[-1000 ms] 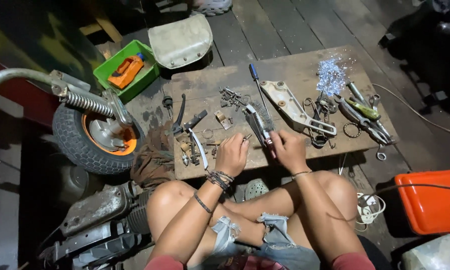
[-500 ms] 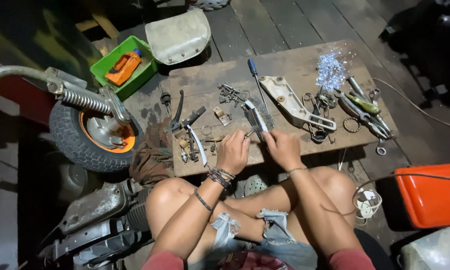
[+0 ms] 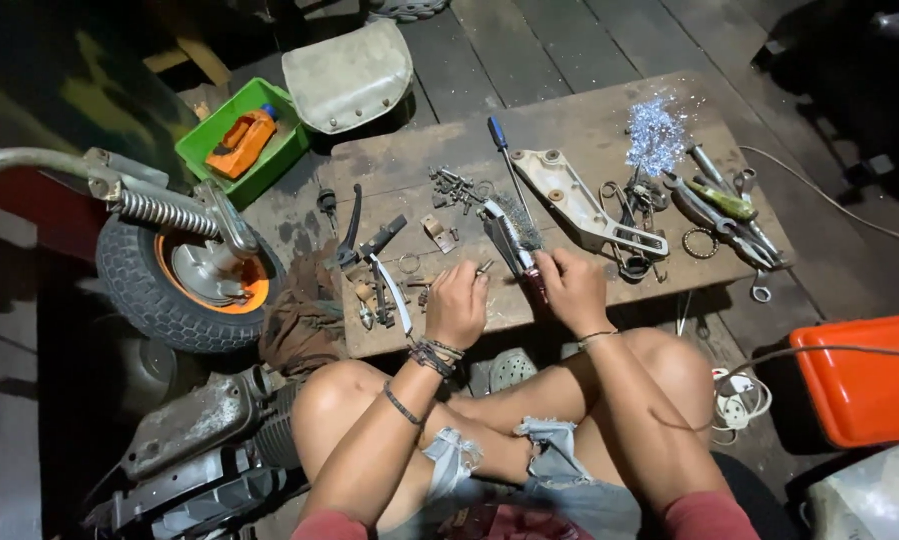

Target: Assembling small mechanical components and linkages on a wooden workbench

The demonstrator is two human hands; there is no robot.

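Down on the dark plank floor, a person is sitting with bare knees against a low wooden board [image 3: 570, 130] that is serving as a table. The right hand [image 3: 573, 287] is closing its fingers around the reddish handle of a wire brush [image 3: 515, 235]. The brush is lying over the middle of the board, near its front edge, and its long axis is running from the hand away and a little to the left, with the grey bristle head pointing to the far side. The left hand [image 3: 458, 303] is curling just beside it, fingers bent over a small metal part [image 3: 484, 267]; I cannot tell exactly what this part is.

Beyond the brush, a blue-handled screwdriver [image 3: 506, 158] is lying almost parallel to it, and a pale cast metal bracket [image 3: 585, 207] with round holes is lying next to that. At the right end, wrenches [image 3: 735, 215] and a heap of shiny metal shavings [image 3: 656, 136] are resting.

A square green plastic tray [image 3: 196, 148] is holding an orange bottle [image 3: 240, 142] at the far left corner. A glossy orange box [image 3: 865, 385] is standing at the right. A small rubber wheel [image 3: 175, 285] with an orange rim is leaning at the left.
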